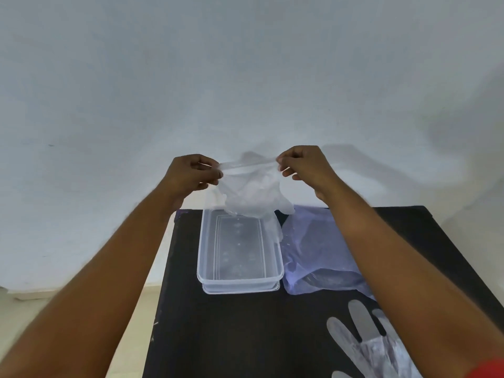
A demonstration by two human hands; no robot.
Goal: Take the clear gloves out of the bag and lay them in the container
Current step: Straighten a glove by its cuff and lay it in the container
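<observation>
A clear plastic glove (252, 193) hangs stretched by its cuff between my two hands, above the far end of the container. My left hand (191, 175) pinches the cuff's left side and my right hand (305, 167) pinches its right side. The glove's fingers dangle down to the container's far rim. The clear rectangular container (203, 257) stands on the dark table with nothing lying flat in it. A pale purple bag (316, 255) lies crumpled to its right. Another clear glove (362, 339) lies flat on the table at the near right, partly hidden by my right forearm.
The dark table (231, 331) is small; its left edge runs just left of the container, with pale floor below. A white wall rises directly behind the table's far edge. A strip of red shows at the bottom right corner.
</observation>
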